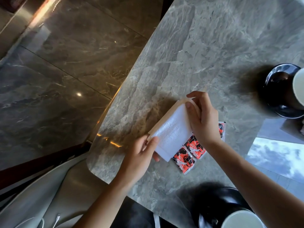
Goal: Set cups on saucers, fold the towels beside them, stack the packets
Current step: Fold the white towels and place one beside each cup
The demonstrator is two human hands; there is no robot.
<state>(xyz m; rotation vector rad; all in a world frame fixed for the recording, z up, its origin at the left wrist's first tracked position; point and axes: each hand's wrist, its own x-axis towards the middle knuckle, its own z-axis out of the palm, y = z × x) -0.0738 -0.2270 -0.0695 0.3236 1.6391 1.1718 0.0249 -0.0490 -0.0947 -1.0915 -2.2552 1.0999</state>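
From the head camera I see a white towel (171,129), folded into a flat oblong, held just above the grey marble table (205,46), a little right of the middle of the frame. It looks light and limp to me, a thin textured cloth with a tan edge; I judge it will sag wherever it is not supported, so the corners and short ends are the places to take hold, which is how it is held now.

My left hand (141,155) pinches the towel's lower end at about 7 o'clock from its centre, thumb on top and fingers underneath. My right hand (202,119) grips the upper end at about 2 o'clock, fingertips curled over the far corner. Both hands are closed on the same cloth, one at each end.

Beneath the towel, at 5 o'clock from it, lie red and black packets (189,155), side by side and not yet stacked; they look thin, crinkly and probably slippery.

At 3 o'clock, well apart, a white cup (298,89) stands on a black saucer (279,89) at the frame edge. Another cup (241,220) on a black saucer (213,209) sits at 5 o'clock, near my right forearm.
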